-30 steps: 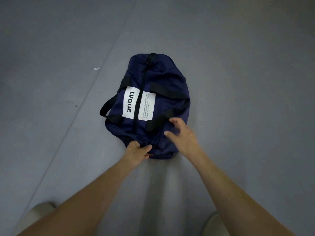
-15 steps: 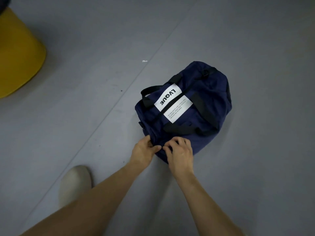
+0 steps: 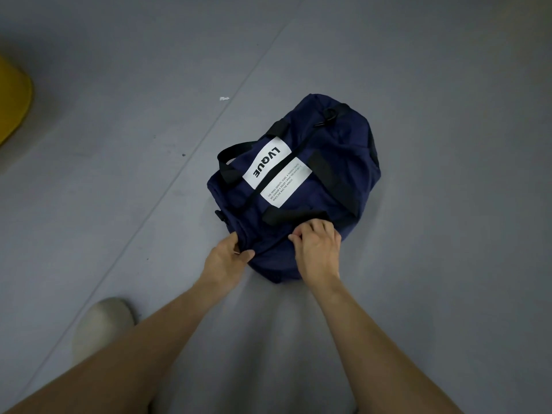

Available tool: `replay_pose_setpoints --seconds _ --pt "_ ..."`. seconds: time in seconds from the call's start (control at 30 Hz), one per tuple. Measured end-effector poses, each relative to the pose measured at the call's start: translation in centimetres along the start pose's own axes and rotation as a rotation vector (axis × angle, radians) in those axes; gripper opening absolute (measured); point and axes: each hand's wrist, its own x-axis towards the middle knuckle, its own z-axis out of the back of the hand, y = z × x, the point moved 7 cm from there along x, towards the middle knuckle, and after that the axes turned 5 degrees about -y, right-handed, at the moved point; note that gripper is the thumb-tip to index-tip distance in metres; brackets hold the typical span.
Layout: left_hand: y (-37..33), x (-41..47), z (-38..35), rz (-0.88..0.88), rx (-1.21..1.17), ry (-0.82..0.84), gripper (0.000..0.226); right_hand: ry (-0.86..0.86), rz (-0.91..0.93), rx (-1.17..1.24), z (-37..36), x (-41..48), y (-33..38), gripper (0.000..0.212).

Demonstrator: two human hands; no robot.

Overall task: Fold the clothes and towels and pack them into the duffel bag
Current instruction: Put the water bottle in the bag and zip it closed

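Grey floor (image 3: 448,264) under navy duffel bag (image 3: 337,162), paper scrap (image 3: 224,98).

Grey floor (image 3: 448,85) with a straight seam (image 3: 150,209) running diagonally. Small white scrap (image 3: 224,98) lies by the seam. Yellow rounded object (image 3: 12,100) cut off at left edge. Pale shoe (image 3: 101,327) lower left.

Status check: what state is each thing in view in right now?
duffel bag: on the floor, full-looking, zip looks closed.
carry handles: lying slack on the bag.
left hand: grips the bag's near end.
right hand: fingers curled, pinching at the zip line.
shoe: planted on the floor.
yellow object: cut off by the frame's left edge.
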Motion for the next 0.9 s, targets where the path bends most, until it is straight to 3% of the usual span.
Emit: replay_pose_setpoints --seconds 0.27,0.4,0.53,0.57,0.63,0.7,0.77,0.9 --pt "1.0 -1.0 -0.2 0.071 -0.114 0.039 0.021 -0.099 -0.164 -0.136 1.8 3.9 -3.5 0.021" --pt "2.3 -1.1 0.4 0.177 -0.084 -0.024 0.01 -0.065 -0.121 0.049 3.3 4.3 -1.9 0.02" --pt "1.8 -0.6 4.1 0.273 -0.144 -0.29 0.05 -0.29 -0.131 0.152 7.8 6.4 -1.5 0.03" --pt "1.1 0.1 5.1 0.26 -0.146 -0.331 0.054 -0.314 -0.197 0.14 8.3 7.3 -2.1 0.044" --pt "0.0 1.8 6.0 0.245 -0.103 -0.324 0.054 -0.203 -0.468 0.161 7.4 8.2 -4.8 0.078" --pt "-0.1 3.5 5.4 0.301 -0.083 -0.239 0.032 -0.019 -0.771 0.356 4.5 7.2 -7.5 0.095" --pt "0.1 3.5 3.6 0.336 -0.132 -0.162 0.014 0.077 -0.956 0.511 2.1 5.1 -8.9 0.089" --pt "-1.1 -1.8 -1.1 0.361 -0.29 0.092 0.007 0.027 -1.109 0.613 1.5 1.3 -10.0 0.082"
